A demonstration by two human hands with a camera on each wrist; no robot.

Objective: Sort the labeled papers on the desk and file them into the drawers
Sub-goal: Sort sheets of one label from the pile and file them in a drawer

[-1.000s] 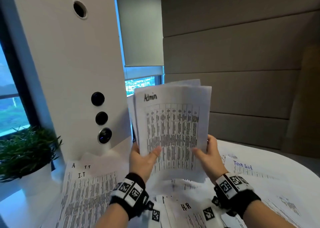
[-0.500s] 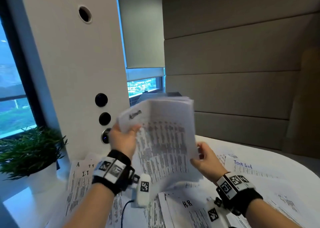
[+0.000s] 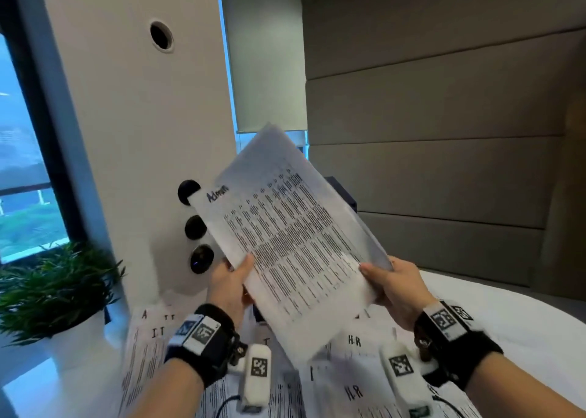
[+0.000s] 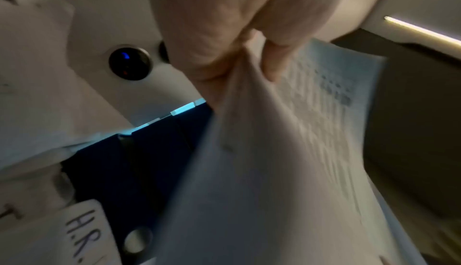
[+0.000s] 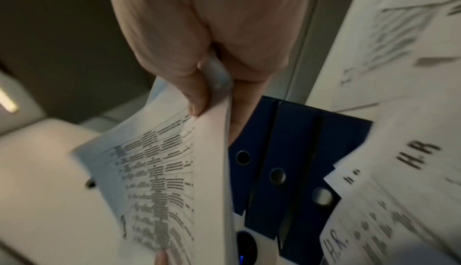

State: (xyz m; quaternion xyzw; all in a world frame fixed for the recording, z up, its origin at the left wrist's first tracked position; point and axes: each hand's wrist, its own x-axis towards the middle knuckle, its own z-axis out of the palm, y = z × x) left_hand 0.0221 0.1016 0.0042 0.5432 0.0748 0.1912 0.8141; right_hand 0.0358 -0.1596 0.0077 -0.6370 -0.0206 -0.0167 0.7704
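Note:
A stack of printed sheets headed "Admin" (image 3: 291,233) hangs in the air above the desk, tilted with its top leaning to the left. My left hand (image 3: 231,284) pinches its lower left edge, thumb on the printed face. My right hand (image 3: 390,286) pinches the lower right edge the same way. The left wrist view shows the stack (image 4: 286,151) caught between thumb and fingers; the right wrist view shows the sheets (image 5: 174,170) gripped at the corner. Loose papers marked "IT" (image 3: 158,332) and "H.R" (image 3: 354,341) lie spread on the white desk (image 3: 523,322).
A white pillar (image 3: 133,132) with round black buttons stands at the back left. A potted plant (image 3: 54,287) sits at the left by the window. Dark blue binders (image 5: 294,162) stand against the pillar behind the papers. A padded wall (image 3: 444,132) closes the right side.
The Admin stack went from upright to swung left, and now tilts diagonally. My left hand rose to its upper left corner, then came back down to the lower left edge.

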